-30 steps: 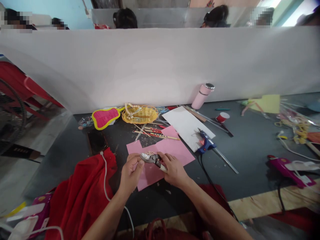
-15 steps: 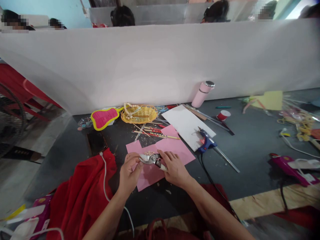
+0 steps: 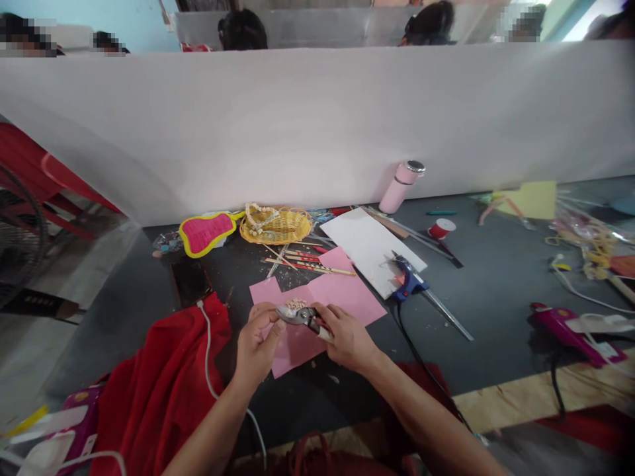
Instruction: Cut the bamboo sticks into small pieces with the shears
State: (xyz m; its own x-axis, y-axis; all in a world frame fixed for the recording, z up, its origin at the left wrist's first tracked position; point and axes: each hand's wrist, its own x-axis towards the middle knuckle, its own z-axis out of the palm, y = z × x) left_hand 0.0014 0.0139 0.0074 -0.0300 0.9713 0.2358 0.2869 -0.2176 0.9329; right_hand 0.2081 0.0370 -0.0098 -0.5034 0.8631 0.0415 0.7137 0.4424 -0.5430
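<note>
My right hand point(image 3: 350, 336) is closed around the handles of a pair of pruning shears point(image 3: 297, 316), whose metal blades point left. My left hand point(image 3: 258, 344) is pinched at the blade end; what lies between its thumb and fingers is too small to make out. Under both hands lies pink paper point(image 3: 342, 291), with a small pile of pale cut pieces point(image 3: 296, 304) on it just beyond the blades. Several thin sticks point(image 3: 307, 261) with red and patterned parts lie past the paper.
A yellow woven basket point(image 3: 292, 226) and a pink fan-shaped piece point(image 3: 208, 235) stand at the back. To the right are a white board point(image 3: 367, 244), a blue glue gun point(image 3: 411, 281) with a cord, and a pink bottle point(image 3: 401, 187). Red cloth point(image 3: 163, 377) covers the left front.
The view has shifted very slightly. Both hands and the shears hold nearly the same place, and the pile of pale pieces shows a little more clearly.
</note>
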